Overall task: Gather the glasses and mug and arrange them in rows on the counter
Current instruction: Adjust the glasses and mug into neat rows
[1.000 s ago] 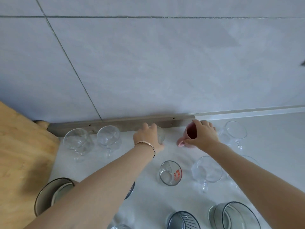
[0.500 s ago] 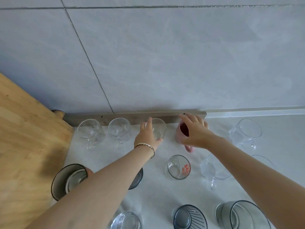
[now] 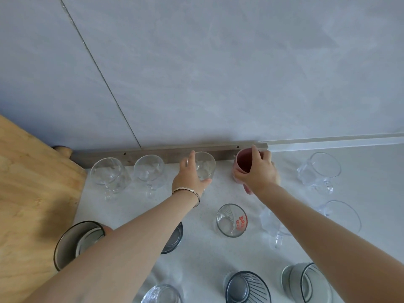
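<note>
My left hand (image 3: pixel 189 178) grips a clear stemmed glass (image 3: pixel 206 166) standing in the back row by the wall. Left of it stand two more clear stemmed glasses (image 3: pixel 107 173) (image 3: pixel 149 170). My right hand (image 3: pixel 259 173) holds the pink mug (image 3: pixel 242 164) by its rim, just right of that glass. Another stemmed glass (image 3: pixel 320 169) stands far right, and two more (image 3: pixel 343 215) (image 3: pixel 271 224) lie nearer, partly behind my right arm. A small tumbler with red print (image 3: pixel 231 220) stands in the middle.
A wooden board (image 3: pixel 28 182) covers the counter's left side. Dark-rimmed grey glasses (image 3: pixel 74 243) (image 3: pixel 247 287) (image 3: pixel 310 283) and a clear one (image 3: pixel 161 294) stand along the near edge. A metal strip (image 3: pixel 170 152) runs along the foot of the tiled wall. The white counter (image 3: pixel 371 176) stretches right.
Both hands slid left along the back row with the stemmed glass and the pink mug. The view shifted, showing more of the counter's near edge.
</note>
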### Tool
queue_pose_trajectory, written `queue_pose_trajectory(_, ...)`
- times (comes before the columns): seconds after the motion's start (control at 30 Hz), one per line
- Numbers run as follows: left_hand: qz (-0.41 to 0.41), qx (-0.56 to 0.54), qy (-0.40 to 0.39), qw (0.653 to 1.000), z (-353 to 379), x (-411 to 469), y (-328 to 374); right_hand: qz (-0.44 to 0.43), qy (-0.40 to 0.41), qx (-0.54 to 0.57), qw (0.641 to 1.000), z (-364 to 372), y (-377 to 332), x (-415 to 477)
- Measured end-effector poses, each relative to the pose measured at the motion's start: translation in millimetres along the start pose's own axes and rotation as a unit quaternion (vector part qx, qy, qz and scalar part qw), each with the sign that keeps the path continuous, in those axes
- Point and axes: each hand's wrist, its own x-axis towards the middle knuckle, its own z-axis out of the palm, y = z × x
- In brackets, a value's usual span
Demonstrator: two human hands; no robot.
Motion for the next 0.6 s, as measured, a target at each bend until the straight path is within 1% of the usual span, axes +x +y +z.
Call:
queue_pose_trajectory(0.13, 0.004, 0.013, 0.003, 1.000, 2, 1, 0, -0.007, 0.023, -0.023, 0.999, 6, 0, 0)
queue_pose_trajectory(0.23, -0.004, 0.019, -0.006, 1.000, 1, 0, 2, -0.010, 0.021, -0.039, 0.999, 8, -1, 1)
queue_pose_trajectory(0.33, -0.032, 0.033, -0.007, 0.999, -2, -9, 7, -0.011, -0.016, 0.014, 1.000, 5, 7, -5)
queue_pose_trajectory(0.4, -0.031, 0.066, 0.026, 0.997, -4, -19, 13, -0.026, -0.021, 0.061, 0.998, -5, 19, -15)
queue_pose_trajectory(0.43, -0.019, 0.086, 0.045, 0.995, -6, -25, 17, -0.041, -0.012, 0.060, 0.997, -12, 27, -21)
queue_pose_trajectory(0.47, 0.000, 0.104, 0.057, 0.993, -7, -30, 23, -0.059, 0.005, 0.042, 0.997, -20, 37, -27)
queue_pose_trajectory(0.53, 0.038, 0.132, 0.057, 0.989, -12, -41, 37, -0.097, 0.040, -0.022, 0.994, -37, 61, -35)
queue_pose_trajectory(0.6, 0.057, 0.151, 0.053, 0.985, -14, -50, 52, -0.102, 0.057, -0.061, 0.991, -53, 88, -35)
